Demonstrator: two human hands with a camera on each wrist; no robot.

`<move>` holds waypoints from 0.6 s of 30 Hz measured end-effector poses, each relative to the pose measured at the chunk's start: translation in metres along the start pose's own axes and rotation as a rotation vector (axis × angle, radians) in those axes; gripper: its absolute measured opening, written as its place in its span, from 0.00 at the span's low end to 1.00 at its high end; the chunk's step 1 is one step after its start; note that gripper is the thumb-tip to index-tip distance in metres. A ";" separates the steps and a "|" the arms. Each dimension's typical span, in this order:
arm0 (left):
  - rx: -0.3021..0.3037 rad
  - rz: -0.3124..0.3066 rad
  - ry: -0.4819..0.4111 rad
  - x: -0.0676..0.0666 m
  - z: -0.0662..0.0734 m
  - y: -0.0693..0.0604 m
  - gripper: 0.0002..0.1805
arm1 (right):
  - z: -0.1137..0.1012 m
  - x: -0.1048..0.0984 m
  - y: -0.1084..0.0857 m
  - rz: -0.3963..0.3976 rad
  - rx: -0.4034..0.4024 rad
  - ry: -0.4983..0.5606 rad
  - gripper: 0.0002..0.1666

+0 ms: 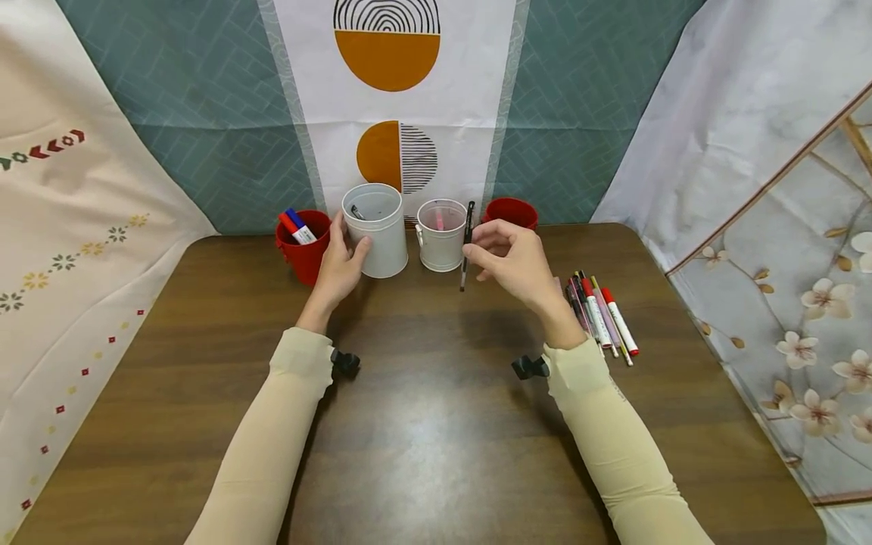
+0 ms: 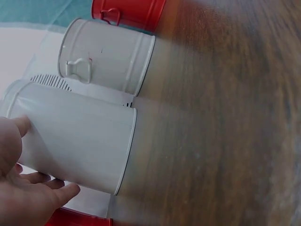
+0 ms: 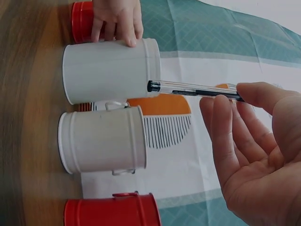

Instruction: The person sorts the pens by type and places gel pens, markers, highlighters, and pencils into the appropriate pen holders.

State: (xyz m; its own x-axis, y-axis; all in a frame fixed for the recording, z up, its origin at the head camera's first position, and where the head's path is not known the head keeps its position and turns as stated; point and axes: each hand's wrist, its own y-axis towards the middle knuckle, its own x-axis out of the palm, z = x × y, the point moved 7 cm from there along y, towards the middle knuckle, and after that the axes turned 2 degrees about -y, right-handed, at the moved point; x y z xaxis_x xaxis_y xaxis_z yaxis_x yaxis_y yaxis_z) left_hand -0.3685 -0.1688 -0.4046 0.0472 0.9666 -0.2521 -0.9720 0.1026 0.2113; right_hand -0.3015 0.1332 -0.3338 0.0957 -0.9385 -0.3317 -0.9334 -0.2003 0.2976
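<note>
A: What is in the right hand (image 1: pixel 511 261)?

B: A single black pen (image 1: pixel 468 246), grasped partway along between thumb and fingers, to the right of the tall white pot (image 1: pixel 384 246) and clear of the bench (image 1: pixel 422 424); it points nearly upright, I'd guess so the lower length is free of the fingers

A: And the left hand (image 1: pixel 341 265)?

B: Grasping the tall white pot by its left side, thumb to the front, probably to steady it

A: How many pots altogether?

B: Four, two white and two red: the tall one, a small white pot (image 1: pixel 441 253) just to its right, a near red pot (image 1: pixel 303 261) just to its left, and a far red pot (image 1: pixel 511 212) further to its right; all stand upright, presumably so their mouths are in easy reach

A: What do they hold?

B: Left of the tall pot, two markers (image 1: pixel 298 229), one red, one blue; inside it, one slim dark-ended item (image 1: pixel 357 213) shows; right of it, something pink (image 1: pixel 439 220) in the small one; the far red pot's contents I cannot make out

A: Anything else?

B: Well right of the tall pot and nearer the person, a bundle of pens and markers (image 1: pixel 599 318) lies side by side, likely for easy picking; two are red-capped, but overlap prevents a full count
</note>
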 end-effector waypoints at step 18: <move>0.058 0.042 0.035 0.000 -0.018 0.010 0.43 | -0.050 0.034 0.075 0.038 -0.122 0.040 0.13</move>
State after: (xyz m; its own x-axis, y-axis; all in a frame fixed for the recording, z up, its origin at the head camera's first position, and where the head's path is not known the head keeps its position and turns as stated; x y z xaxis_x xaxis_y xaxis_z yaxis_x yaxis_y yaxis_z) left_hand -0.3819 -0.1724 -0.4193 -0.0028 0.9617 -0.2742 -0.9579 0.0761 0.2769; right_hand -0.3511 0.0726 -0.2781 0.0770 -0.9561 -0.2829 -0.8877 -0.1949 0.4171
